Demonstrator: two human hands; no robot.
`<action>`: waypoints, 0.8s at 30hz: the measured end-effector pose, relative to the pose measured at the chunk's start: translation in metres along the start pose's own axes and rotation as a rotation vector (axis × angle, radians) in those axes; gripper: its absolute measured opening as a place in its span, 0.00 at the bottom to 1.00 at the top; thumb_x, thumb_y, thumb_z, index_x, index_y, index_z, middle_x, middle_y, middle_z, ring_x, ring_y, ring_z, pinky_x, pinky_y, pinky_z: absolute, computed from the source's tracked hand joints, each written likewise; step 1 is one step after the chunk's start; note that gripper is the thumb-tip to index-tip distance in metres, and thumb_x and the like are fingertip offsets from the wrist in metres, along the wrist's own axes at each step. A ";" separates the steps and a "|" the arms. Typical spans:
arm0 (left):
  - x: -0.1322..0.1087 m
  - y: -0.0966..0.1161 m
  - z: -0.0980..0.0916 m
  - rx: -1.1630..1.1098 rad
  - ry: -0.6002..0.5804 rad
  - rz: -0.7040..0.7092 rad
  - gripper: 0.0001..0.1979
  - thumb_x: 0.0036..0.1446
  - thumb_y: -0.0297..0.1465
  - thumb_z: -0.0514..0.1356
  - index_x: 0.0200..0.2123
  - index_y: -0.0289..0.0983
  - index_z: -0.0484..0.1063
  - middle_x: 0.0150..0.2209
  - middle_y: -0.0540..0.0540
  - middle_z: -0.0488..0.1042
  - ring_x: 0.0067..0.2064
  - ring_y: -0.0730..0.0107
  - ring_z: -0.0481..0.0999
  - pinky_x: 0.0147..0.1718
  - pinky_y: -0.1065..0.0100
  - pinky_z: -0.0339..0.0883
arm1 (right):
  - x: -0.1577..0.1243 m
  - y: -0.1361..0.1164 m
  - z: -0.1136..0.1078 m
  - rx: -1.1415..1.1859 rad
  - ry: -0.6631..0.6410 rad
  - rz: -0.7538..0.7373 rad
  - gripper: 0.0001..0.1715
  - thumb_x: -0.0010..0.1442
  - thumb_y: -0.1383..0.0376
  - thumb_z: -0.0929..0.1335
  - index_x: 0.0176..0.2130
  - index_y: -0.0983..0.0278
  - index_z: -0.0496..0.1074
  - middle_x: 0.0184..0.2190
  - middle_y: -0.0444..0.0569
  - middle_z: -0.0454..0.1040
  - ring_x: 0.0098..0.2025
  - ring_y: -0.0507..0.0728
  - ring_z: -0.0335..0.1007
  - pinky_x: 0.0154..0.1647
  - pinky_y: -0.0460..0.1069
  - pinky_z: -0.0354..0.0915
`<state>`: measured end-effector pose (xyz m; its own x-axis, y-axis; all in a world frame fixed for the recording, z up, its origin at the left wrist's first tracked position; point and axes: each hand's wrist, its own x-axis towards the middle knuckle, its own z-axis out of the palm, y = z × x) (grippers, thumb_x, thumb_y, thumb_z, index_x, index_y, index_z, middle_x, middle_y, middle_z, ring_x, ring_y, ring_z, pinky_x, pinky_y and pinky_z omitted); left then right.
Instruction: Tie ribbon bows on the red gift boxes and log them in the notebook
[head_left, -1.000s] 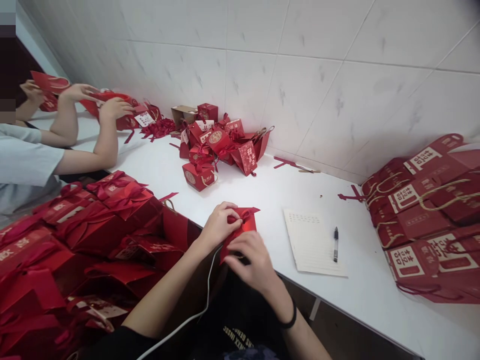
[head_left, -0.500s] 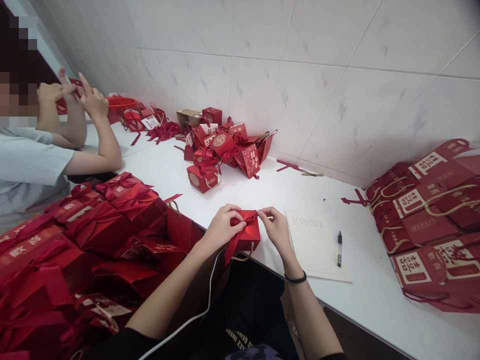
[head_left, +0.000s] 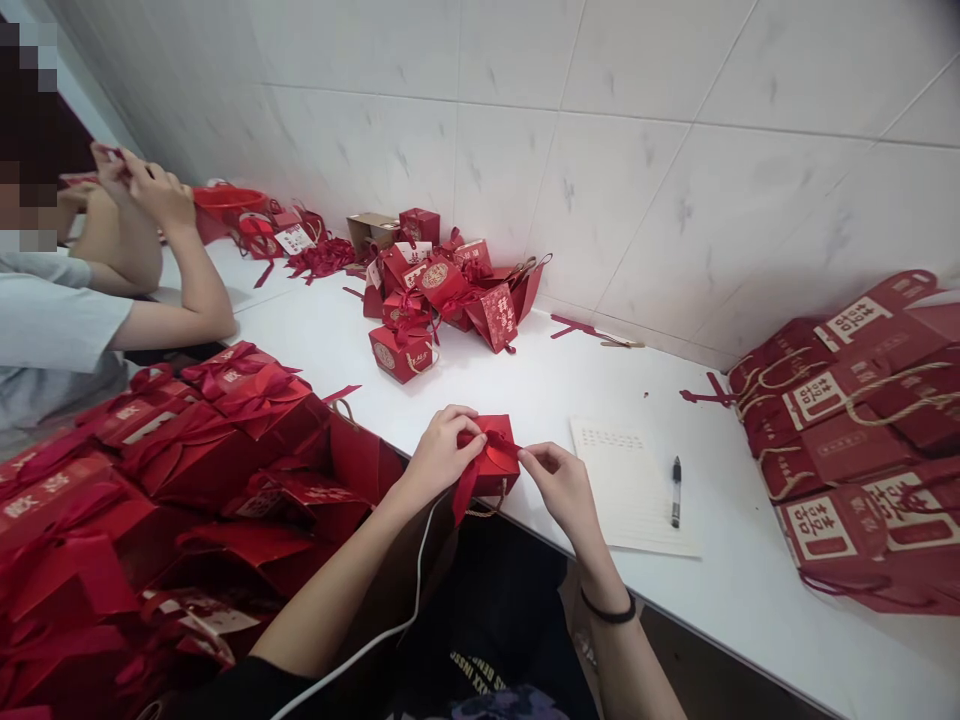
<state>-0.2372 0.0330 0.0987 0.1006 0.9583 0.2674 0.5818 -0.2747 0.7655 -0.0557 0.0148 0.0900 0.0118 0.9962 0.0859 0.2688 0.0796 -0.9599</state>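
Note:
A small red gift box sits at the table's front edge, a gold cord handle hanging from its near side. Across its top lies a red ribbon with a knot or bow near the middle; one tail drops over the front left. My left hand is closed at the box's left, thumb and fingers pinching the ribbon by the knot. On the other side, my right hand pinches a ribbon end at the box's right edge. A black band circles my right wrist.
A notepad and a pen lie to the right. Red gift bags stack farther right. Small red boxes pile near the wall. Many ribboned boxes fill the left. A co-worker sits beyond, hands raised. A white cable crosses my lap.
My right hand has moved down and slightly right, drawing the ribbon end sideways. My left hand stays by the knot. The co-worker's hands have shifted, and the whole view has moved slightly.

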 end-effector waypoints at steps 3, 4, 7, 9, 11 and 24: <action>0.001 0.000 0.001 0.035 -0.002 0.018 0.06 0.54 0.30 0.56 0.27 0.38 0.71 0.44 0.46 0.70 0.49 0.62 0.67 0.51 0.58 0.60 | -0.009 -0.001 0.002 0.075 0.002 0.040 0.21 0.49 0.49 0.69 0.28 0.64 0.71 0.26 0.51 0.74 0.30 0.58 0.69 0.32 0.51 0.63; 0.001 0.000 0.001 0.046 -0.005 0.020 0.06 0.54 0.30 0.56 0.27 0.38 0.70 0.44 0.46 0.70 0.49 0.62 0.67 0.51 0.58 0.60 | -0.012 -0.001 0.002 0.096 0.009 0.052 0.20 0.48 0.49 0.70 0.29 0.64 0.70 0.25 0.50 0.73 0.28 0.57 0.68 0.30 0.51 0.63; 0.002 0.000 0.002 0.068 -0.016 0.015 0.06 0.54 0.30 0.57 0.27 0.38 0.71 0.44 0.46 0.69 0.48 0.62 0.68 0.50 0.58 0.61 | -0.018 0.001 0.004 0.163 0.023 0.088 0.21 0.47 0.51 0.71 0.33 0.63 0.66 0.19 0.42 0.68 0.23 0.54 0.63 0.26 0.48 0.59; 0.002 -0.001 0.003 0.070 -0.018 0.009 0.05 0.54 0.30 0.57 0.27 0.38 0.71 0.44 0.46 0.69 0.48 0.62 0.67 0.50 0.58 0.61 | -0.022 0.003 0.004 0.204 0.005 0.107 0.21 0.47 0.52 0.71 0.33 0.62 0.63 0.17 0.39 0.64 0.22 0.52 0.60 0.25 0.47 0.57; 0.003 -0.001 0.003 0.067 -0.020 0.007 0.05 0.53 0.30 0.58 0.27 0.38 0.71 0.44 0.46 0.69 0.48 0.62 0.67 0.50 0.58 0.62 | -0.025 0.006 0.005 0.233 -0.012 0.123 0.21 0.47 0.53 0.71 0.32 0.62 0.62 0.17 0.38 0.62 0.23 0.52 0.60 0.26 0.47 0.57; 0.004 0.000 0.002 0.050 -0.037 -0.004 0.05 0.53 0.31 0.58 0.26 0.38 0.72 0.43 0.47 0.69 0.48 0.62 0.67 0.50 0.59 0.61 | -0.051 0.009 -0.006 0.188 -0.040 0.146 0.19 0.47 0.52 0.70 0.26 0.62 0.60 0.19 0.39 0.57 0.21 0.50 0.52 0.22 0.45 0.52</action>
<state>-0.2352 0.0365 0.0986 0.1276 0.9619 0.2419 0.6220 -0.2676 0.7359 -0.0483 -0.0353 0.0787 -0.0016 0.9979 -0.0644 0.0829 -0.0640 -0.9945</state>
